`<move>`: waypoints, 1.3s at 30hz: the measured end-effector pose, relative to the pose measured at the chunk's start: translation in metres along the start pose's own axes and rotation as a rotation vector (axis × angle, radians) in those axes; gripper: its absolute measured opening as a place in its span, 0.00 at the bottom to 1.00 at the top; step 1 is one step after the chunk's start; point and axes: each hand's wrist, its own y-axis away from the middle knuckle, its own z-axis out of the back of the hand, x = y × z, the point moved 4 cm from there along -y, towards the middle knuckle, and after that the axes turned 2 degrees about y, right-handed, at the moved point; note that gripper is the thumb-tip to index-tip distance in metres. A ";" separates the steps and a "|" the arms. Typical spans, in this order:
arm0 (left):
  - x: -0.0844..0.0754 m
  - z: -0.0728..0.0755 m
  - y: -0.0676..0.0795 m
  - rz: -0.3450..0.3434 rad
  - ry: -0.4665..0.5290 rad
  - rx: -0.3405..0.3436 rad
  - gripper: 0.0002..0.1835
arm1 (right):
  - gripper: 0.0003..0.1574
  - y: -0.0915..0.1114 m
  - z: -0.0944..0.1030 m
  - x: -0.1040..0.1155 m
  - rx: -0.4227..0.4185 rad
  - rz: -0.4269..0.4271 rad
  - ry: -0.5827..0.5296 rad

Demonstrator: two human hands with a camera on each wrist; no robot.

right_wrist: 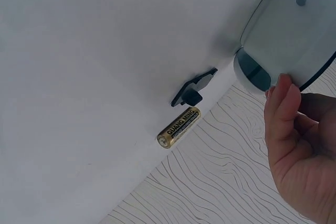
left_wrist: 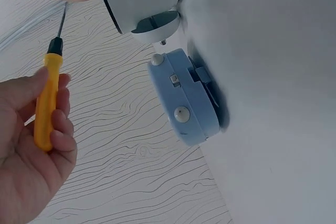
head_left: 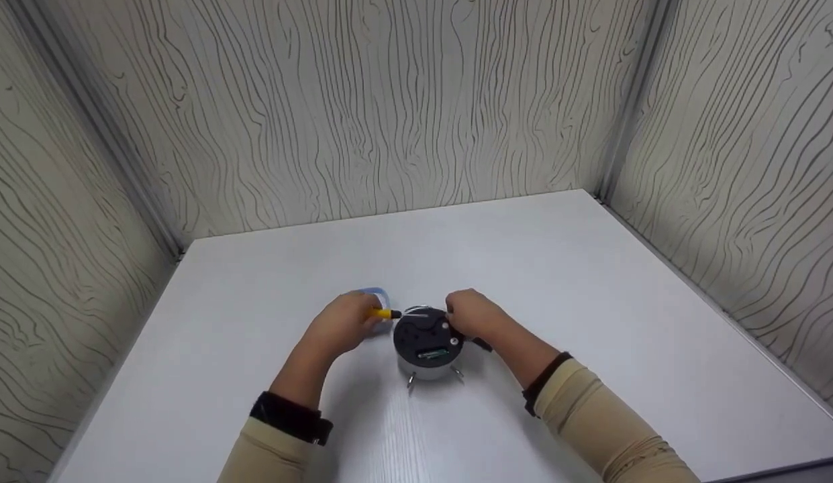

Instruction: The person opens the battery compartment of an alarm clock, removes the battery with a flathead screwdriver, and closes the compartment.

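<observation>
Head view, two hands [head_left: 341, 322] [head_left: 476, 315], one yellow screwdriver [head_left: 382, 313], one clock [head_left: 423, 335]

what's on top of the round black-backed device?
Two pale knobs, a slot, and the yellow screwdriver, its shaft crossing over. The right hand covers some edge of the device; what's beneath is hidden.

Room is lying open along the left, right and far edges of the table [head_left: 631, 288]. Mid-table, a round device [head_left: 414, 337] is blocking passage; a blue box [left_wrist: 184, 95] and screwdriver [left_wrist: 48, 93] are crowding its left-edge side, a battery [right_wrist: 178, 128] and black cover [right_wrist: 192, 97] its right-edge side.
</observation>
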 end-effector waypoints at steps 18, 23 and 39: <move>-0.023 0.019 0.011 -0.085 -0.125 0.033 0.07 | 0.12 0.000 0.001 0.000 0.018 -0.020 -0.012; -0.026 0.017 0.011 -0.093 -0.127 0.062 0.07 | 0.12 0.001 -0.001 -0.001 0.014 -0.015 -0.016; -0.047 0.013 0.007 0.039 -0.184 0.121 0.04 | 0.12 0.001 -0.003 -0.001 0.016 -0.021 -0.021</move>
